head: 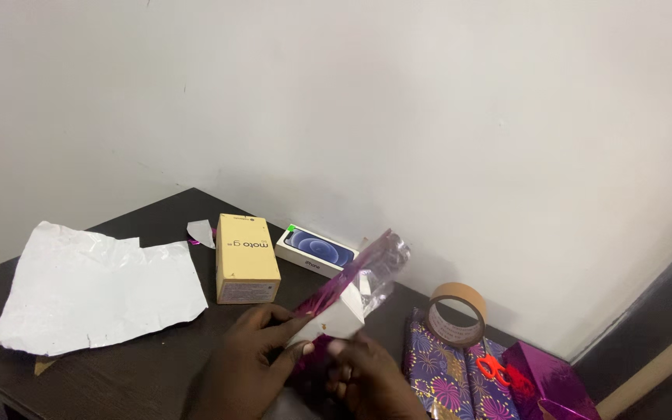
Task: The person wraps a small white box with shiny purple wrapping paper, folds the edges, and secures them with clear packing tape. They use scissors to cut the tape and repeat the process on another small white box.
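Both hands fold shiny purple wrapping foil (355, 280) around a small box.
Left hand (246, 362) and right hand (367, 381) pinch it between them; judged mid-wrap, needing tape roll (456, 313) beyond the right hand.

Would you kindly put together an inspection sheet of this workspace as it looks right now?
Surface: dark wooden table, set against a white wall.
Job's things: a strip of shiny magenta wrapping foil, silver on its underside, rising diagonally from the hands.
Clutter: a crumpled white sheet; a small paper scrap; a yellow box; a white phone box; a brown tape roll; patterned purple wrapping paper; red-handled scissors; a magenta wrapped shape.
Grippers: left hand pinches the foil's lower end; right hand is blurred, its grip unclear.
Cables: nothing seen.
Surroundings: dark floor edging at right.
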